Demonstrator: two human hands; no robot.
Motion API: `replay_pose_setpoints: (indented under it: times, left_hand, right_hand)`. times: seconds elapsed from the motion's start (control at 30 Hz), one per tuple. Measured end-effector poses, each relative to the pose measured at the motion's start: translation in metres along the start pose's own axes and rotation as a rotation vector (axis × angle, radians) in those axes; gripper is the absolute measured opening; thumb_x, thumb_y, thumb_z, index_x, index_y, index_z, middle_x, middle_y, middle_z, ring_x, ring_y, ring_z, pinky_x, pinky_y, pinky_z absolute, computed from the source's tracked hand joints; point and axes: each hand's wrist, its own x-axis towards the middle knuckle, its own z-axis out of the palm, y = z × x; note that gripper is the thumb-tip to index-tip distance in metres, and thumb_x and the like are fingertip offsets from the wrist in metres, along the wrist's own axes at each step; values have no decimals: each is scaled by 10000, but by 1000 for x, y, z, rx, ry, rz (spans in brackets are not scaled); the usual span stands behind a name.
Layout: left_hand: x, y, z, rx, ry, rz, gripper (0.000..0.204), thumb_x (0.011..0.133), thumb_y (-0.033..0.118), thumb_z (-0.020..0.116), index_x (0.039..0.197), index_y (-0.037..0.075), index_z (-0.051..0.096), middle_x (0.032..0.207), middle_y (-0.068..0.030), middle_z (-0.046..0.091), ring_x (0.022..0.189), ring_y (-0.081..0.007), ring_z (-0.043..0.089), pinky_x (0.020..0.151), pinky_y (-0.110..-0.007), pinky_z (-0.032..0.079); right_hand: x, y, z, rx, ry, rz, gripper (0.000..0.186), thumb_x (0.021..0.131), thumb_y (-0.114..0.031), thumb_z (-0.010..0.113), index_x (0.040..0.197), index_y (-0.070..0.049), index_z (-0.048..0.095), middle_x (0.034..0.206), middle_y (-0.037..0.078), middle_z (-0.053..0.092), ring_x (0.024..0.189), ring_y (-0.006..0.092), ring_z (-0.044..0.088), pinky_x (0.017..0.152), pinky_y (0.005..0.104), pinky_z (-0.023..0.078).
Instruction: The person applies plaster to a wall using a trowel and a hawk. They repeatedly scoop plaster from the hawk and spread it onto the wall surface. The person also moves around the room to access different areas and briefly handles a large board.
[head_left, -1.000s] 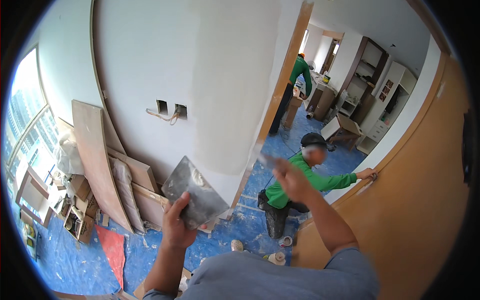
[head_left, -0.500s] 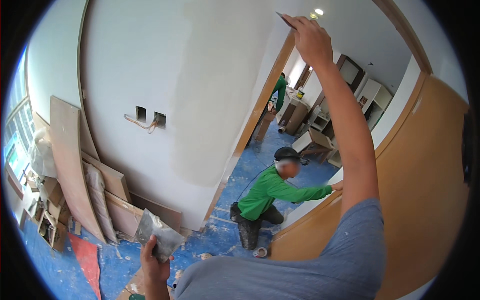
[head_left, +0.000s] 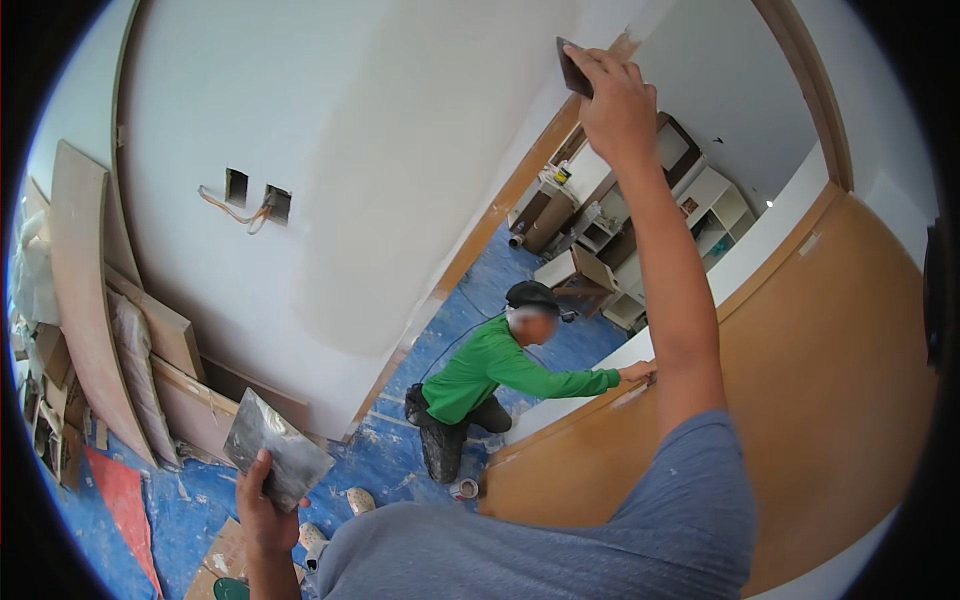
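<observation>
The right hand (head_left: 618, 95) is raised to the 12 o'clock region of the view, fingers clamped on a small dark putty knife (head_left: 573, 66) whose blade meets the upper edge of the wall (head_left: 330, 150) beside the wooden door frame (head_left: 500, 205). The left hand (head_left: 262, 500) is low, at 7 o'clock, closed on the lower edge of a grey plaster hawk (head_left: 277, 447) held tilted and well apart from the wall. A broad smooth grey-white patch (head_left: 430, 190) covers the wall from the knife down toward the floor, which suggests that this band is already skimmed; the area at 10 o'clock around the two open electrical boxes (head_left: 256, 196) with loose wires looks whiter and flatter, and whether it is finished cannot be told. Judged from the knife position, the top strip by the frame is the part in hand. At 5 o'clock of the patch a person in a green shirt (head_left: 478, 365) crouches on the blue floor covering (head_left: 400, 455), one hand on an orange-brown panel (head_left: 800, 400). Boards (head_left: 85, 300) lean against the wall at 9 o'clock.
</observation>
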Motion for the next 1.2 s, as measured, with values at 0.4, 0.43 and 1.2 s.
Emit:
replay_pose_setpoints:
  times: [0.4,0.43,1.2]
  left_hand:
    - [12,-3,3,14,-40,-48,402,984,247,624,1292,13,514,1044,-126,684,788,-221,727,433,-314,561]
    - [12,-3,3,18,-32,-52,403,984,247,623,1293,13,513,1049,-127,683,792,-220,727,433,-313,561]
    - [22,-11,57,-183,-344,-332,322,998,255,612,1235,37,607,1034,-102,722,823,-210,736,533,-345,596]
  right_hand:
    - [-71,-39,7,37,-105,-52,572,842,-16,608,1364,-246,650,1328,-14,619,1236,234,545,1019,456,391]
    - [-79,-42,7,44,-123,-55,576,836,-15,612,1364,-242,649,1329,-12,614,1237,237,542,1021,458,389]
    - [-221,-206,-115,1531,-258,-128,625,840,34,619,1427,-178,600,1348,68,652,1159,253,638,914,378,524]
